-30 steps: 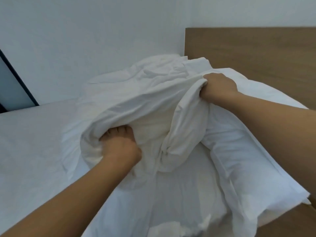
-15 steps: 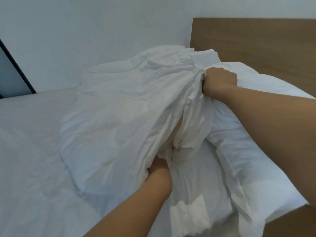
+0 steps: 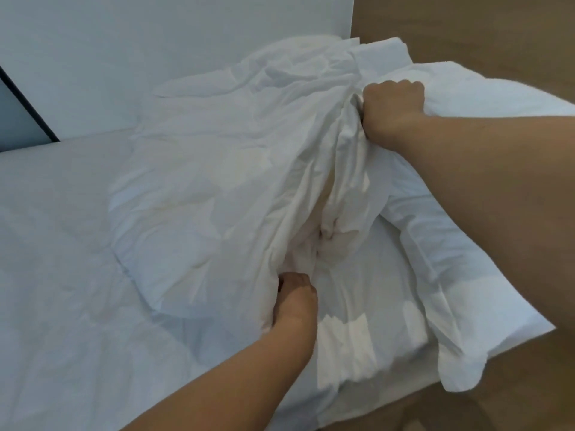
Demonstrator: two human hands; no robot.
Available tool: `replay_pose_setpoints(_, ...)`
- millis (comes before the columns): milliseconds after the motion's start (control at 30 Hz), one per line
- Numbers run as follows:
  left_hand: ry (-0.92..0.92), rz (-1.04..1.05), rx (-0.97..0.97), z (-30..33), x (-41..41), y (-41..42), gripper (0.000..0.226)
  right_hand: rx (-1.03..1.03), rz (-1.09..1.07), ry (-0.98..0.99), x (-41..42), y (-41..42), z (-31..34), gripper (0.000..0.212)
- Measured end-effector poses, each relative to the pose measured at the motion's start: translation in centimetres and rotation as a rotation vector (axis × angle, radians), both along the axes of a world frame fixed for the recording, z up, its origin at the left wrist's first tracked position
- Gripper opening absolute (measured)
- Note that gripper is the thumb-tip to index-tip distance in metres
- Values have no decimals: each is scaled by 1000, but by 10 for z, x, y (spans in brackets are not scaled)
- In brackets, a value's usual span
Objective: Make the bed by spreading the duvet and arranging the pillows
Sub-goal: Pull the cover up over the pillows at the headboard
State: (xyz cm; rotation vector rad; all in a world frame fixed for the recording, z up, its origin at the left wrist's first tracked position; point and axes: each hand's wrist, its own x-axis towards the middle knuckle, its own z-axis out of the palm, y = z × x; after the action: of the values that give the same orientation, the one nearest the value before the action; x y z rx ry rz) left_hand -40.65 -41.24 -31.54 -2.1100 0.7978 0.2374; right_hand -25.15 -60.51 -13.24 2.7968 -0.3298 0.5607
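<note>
Bed corner against a plain white wall, with a wooden headboard rising behind the right hand. The right hand is a closed fist, its grip bunching an upper fold of the crumpled white duvet. The left hand, nearer the viewer and lower, has its fingers curled into the duvet's lower edge, pinching the cloth. Between the two grips the fabric hangs in a deep vertical crease. Left of both hands the duvet lies heaped on the mattress sheet, which stretches flat and lightly creased toward the wall. Just right of the right grip, and running under the right forearm, a white pillow rests beside the headboard, its near corner overhanging the bed edge. Beyond the left grip, at the far left edge, a dark slanted frame meets the wall. Wooden flooring shows below the pillow.
</note>
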Motion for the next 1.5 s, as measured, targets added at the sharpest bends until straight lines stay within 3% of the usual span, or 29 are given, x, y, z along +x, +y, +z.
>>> replay_pose_setpoints(100, 115, -200, -47, 29, -18, 8, 16, -28, -14, 63, 5, 9, -13, 24)
replay_pose_setpoints(167, 87, -248, -202, 66, -19, 18, 20, -36, -14, 97, 10, 15, -21, 26)
replay_pose_setpoints(233, 39, -140, -324, 105, -7, 38, 18, -57, -22, 118, 12, 14, -29, 25)
replay_pose_setpoints(400, -271, 183, -361, 177, 26, 86, 13, -64, -70, 104, 10, -7, -37, 22)
replay_pose_setpoints(533, -190, -78, -610, 125, 9, 35, 21, -39, -84, 100, 14, -9, -36, 24)
replay_pose_setpoints(700, -26, -312, -471, 52, 29, 24, 34, -106, -80, 101, 13, -19, -43, 22)
replay_pose_setpoints(833, 158, -497, -524, 35, 34, 29, 36, -93, -109, 132, 15, -19, -50, 24)
replay_pose_setpoints(867, 216, -450, -567, 34, 32, 23, 34, -87, -116, 140, 16, -18, -52, 25)
replay_pose_setpoints(933, 300, -147, -577, 36, 28, 8, 40, -95, -124, 144, 19, -16, -54, 26)
replay_pose_setpoints(1033, 229, 166, -437, 21, 38, 0, 65, -135, -121, 148, 21, -19, -60, 23)
replay_pose_setpoints(1167, 27, 150, -407, -1, 47, -13, 46, -158, -147, 191, 26, -22, -70, 19)
replay_pose_setpoints(1267, 12, 106, -470, -15, 44, -25, 40, -176, -163, 231, 31, -22, -87, 10)
replay_pose_setpoints(1333, 18, 78, -535, -19, 40, -26, 39, -183, -176, 253, 35, -18, -98, 15)
replay_pose_setpoints(1500, 7, 296, -654, -20, 38, -36, 39, -181, -212, 296, 47, -14, -110, 19)
